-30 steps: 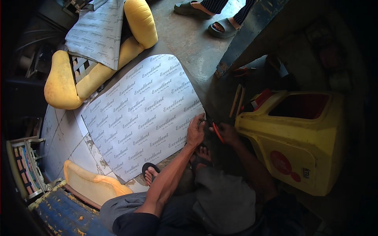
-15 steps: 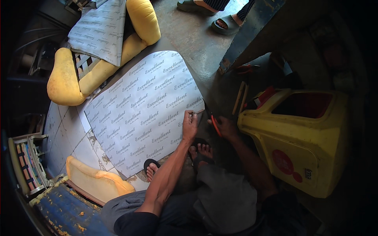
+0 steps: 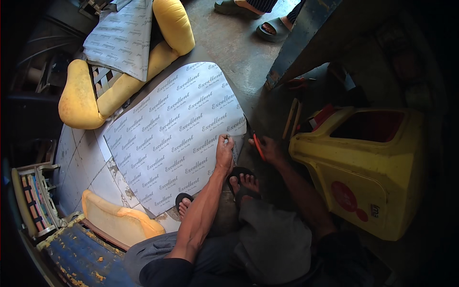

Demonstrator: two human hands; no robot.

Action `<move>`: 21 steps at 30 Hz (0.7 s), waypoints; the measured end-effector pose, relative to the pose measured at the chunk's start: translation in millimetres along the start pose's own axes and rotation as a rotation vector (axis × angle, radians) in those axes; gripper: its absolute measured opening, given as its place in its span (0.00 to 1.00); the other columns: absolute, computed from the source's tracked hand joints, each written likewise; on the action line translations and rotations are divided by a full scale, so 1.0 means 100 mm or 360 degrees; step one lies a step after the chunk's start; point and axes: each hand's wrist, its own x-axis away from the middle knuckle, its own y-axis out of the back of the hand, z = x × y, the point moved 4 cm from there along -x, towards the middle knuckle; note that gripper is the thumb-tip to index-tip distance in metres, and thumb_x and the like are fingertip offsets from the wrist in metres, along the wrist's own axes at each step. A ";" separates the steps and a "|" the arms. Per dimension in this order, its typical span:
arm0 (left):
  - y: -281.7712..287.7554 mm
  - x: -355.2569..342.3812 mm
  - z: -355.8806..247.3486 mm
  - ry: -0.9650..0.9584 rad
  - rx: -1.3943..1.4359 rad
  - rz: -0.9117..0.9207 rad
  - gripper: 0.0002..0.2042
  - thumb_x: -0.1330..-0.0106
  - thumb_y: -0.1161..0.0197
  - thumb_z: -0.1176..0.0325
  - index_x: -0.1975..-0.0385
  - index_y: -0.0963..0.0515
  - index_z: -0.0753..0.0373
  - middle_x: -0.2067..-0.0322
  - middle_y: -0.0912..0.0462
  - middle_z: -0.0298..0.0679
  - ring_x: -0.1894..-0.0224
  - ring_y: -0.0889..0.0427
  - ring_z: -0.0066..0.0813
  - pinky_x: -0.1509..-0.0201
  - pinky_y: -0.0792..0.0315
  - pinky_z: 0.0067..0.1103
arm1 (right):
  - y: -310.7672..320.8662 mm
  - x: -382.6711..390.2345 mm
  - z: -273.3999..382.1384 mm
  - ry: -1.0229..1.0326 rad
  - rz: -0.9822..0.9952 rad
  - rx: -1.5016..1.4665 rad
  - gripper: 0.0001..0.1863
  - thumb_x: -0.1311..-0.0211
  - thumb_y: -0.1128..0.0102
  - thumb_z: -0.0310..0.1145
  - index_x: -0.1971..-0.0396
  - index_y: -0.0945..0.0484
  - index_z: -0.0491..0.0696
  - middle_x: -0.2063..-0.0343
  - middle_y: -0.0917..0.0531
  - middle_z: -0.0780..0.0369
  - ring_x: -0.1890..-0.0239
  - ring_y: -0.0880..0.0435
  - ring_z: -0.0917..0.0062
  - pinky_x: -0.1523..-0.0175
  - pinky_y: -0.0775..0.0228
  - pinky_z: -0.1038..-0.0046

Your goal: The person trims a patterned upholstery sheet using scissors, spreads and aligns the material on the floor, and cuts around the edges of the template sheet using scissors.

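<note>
A large white sheet of covering material (image 3: 177, 129) with grey printed lettering lies spread on the floor in front of me, rounded at its far end. My left hand (image 3: 224, 150) is closed on the sheet's right edge, its thumb and fingers pinching the material. Just to the right, my right hand (image 3: 269, 149) is wrapped round orange-handled scissors (image 3: 258, 147). Their dark blades point away from me, close beside the sheet's edge, and are hard to make out in the shade.
A yellow foam-padded chair frame (image 3: 158, 64) with a folded grey sheet (image 3: 122, 40) stands far left. A padded foam piece (image 3: 119, 217) lies near left. At right sits a yellow plastic bin (image 3: 358, 172). Another person's sandalled foot (image 3: 272, 31) is at the top.
My left hand has shifted slightly left along with the sheet's edge. My right hand has moved a little to the left with the scissors.
</note>
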 end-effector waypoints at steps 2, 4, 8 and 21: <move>0.02 0.00 -0.01 -0.0019 0.0029 -0.0032 0.03 0.27 0.46 0.71 0.58 0.30 0.56 0.62 0.27 0.30 0.58 0.30 0.19 0.48 0.34 0.21 | -0.04 -0.01 -0.02 -0.0019 -0.0007 0.0017 0.38 0.49 0.33 0.68 0.68 0.19 0.39 0.73 0.16 0.50 0.67 0.15 0.63 0.59 0.26 0.63; 0.02 0.01 0.00 0.0020 0.0051 -0.0067 0.03 0.27 0.47 0.71 0.57 0.30 0.56 0.61 0.26 0.31 0.56 0.29 0.21 0.46 0.33 0.22 | -0.07 -0.04 -0.03 0.0007 -0.0084 -0.0019 0.35 0.46 0.32 0.64 0.73 0.21 0.40 0.79 0.20 0.56 0.74 0.21 0.75 0.66 0.30 0.67; 0.01 0.03 0.00 0.0027 0.0155 -0.0067 0.03 0.28 0.45 0.71 0.58 0.30 0.57 0.66 0.30 0.26 0.62 0.36 0.17 0.52 0.41 0.17 | -0.13 -0.19 -0.01 0.0084 -0.0139 -0.0102 0.35 0.46 0.31 0.65 0.74 0.21 0.40 0.79 0.19 0.57 0.74 0.21 0.76 0.67 0.30 0.68; 0.05 0.07 -0.08 0.0135 0.0435 -0.0040 0.08 0.24 0.50 0.70 0.50 0.30 0.62 0.51 0.22 0.40 0.46 0.25 0.29 0.37 0.33 0.26 | -0.13 -0.29 0.18 0.0015 -0.0028 -0.0207 0.35 0.46 0.33 0.65 0.75 0.21 0.41 0.78 0.20 0.60 0.73 0.23 0.79 0.67 0.31 0.70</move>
